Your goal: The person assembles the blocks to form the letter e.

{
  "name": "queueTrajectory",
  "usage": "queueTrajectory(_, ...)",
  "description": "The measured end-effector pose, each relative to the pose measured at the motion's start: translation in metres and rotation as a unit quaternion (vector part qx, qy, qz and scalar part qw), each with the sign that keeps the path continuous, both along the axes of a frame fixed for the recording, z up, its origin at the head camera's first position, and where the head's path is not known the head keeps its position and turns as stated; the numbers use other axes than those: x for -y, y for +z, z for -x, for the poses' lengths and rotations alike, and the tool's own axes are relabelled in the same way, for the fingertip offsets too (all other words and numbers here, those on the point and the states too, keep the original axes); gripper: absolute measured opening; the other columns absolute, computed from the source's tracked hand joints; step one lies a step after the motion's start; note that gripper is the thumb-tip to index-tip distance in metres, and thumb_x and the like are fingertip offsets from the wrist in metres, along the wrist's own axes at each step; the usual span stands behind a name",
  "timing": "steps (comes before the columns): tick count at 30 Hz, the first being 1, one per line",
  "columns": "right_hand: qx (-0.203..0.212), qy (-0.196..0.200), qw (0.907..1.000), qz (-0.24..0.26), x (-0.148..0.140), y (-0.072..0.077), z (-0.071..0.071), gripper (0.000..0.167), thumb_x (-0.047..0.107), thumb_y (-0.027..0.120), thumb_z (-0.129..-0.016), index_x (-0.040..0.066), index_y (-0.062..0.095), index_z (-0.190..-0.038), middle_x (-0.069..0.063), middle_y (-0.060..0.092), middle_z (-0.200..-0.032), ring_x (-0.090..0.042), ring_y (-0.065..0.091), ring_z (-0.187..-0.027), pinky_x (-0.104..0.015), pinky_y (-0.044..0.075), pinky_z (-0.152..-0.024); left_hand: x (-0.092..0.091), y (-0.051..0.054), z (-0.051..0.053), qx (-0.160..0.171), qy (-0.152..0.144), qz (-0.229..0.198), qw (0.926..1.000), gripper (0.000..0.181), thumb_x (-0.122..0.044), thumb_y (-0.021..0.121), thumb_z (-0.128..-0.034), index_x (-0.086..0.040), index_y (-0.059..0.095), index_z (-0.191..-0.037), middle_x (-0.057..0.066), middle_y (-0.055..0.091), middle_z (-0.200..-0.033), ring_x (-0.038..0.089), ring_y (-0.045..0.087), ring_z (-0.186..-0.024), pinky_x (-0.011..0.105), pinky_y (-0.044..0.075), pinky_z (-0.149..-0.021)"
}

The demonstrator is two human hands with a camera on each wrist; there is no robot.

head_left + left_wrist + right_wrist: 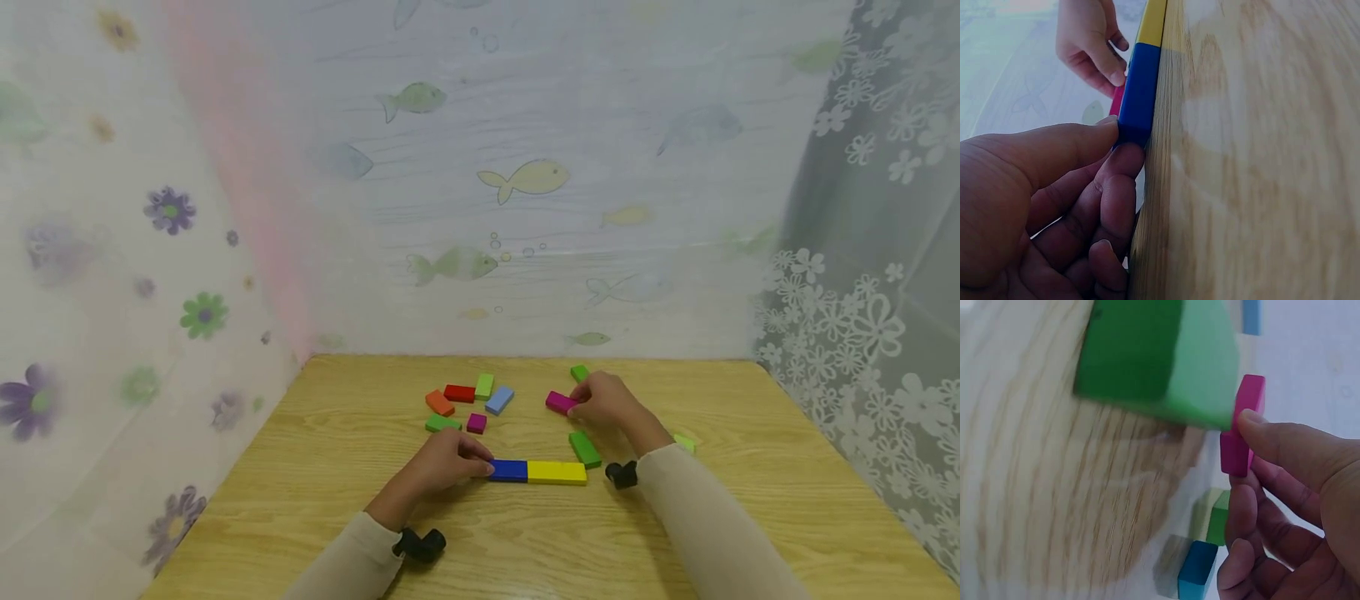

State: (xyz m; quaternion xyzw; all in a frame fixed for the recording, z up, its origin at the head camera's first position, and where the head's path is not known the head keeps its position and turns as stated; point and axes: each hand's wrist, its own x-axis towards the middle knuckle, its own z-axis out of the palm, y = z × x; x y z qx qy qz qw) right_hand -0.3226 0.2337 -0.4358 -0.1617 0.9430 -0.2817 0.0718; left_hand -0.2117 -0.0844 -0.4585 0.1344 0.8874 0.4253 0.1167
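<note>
A blue block (509, 471) and a yellow block (557, 473) lie end to end in a row on the wooden table. My left hand (448, 462) pinches the outer end of the blue block between thumb and index finger, as the left wrist view shows up close. Farther back, my right hand (609, 406) grips one end of a magenta block (560, 403). In the right wrist view the thumb presses one face of that magenta block (1249, 400), with fingers behind it. Between row and right hand lies a green block (585, 449), large and near in the right wrist view.
Left of the right hand sit a red block (460, 393), an orange block (440, 403), a light blue block (499, 400), a small magenta block (476, 423) and green ones (443, 424). A lime block (684, 442) is partly behind the right sleeve. Patterned curtains (525, 250) surround the table.
</note>
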Motion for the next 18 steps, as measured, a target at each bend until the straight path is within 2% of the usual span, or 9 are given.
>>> queueTrajectory(9,0.052,-0.066,0.9939,0.072,0.001,-0.004,-0.015,0.023,0.024,0.083,-0.090,0.010,0.079,-0.107,-0.005,0.072,-0.104,-0.023,0.063,-0.094,-0.039,0.057,-0.086,0.000,-0.001,0.002,0.002,0.002,0.003,1.0000,0.014,-0.031,0.081,-0.0908,-0.023,0.082,-0.102,-0.006,0.073,-0.102,0.015,0.063,-0.097,0.038,0.054,-0.085)
queueTrajectory(18,0.042,-0.095,0.9872,0.120,0.004,-0.003,-0.029,0.030,0.024,0.085,-0.086,0.008,0.078,-0.110,-0.007,0.073,-0.103,-0.025,0.063,-0.093,-0.035,0.055,-0.080,0.001,0.000,0.001,-0.001,-0.001,-0.002,1.0000,0.012,-0.030,0.081,-0.0914,-0.023,0.082,-0.102,-0.007,0.074,-0.102,0.014,0.063,-0.097,0.038,0.054,-0.086)
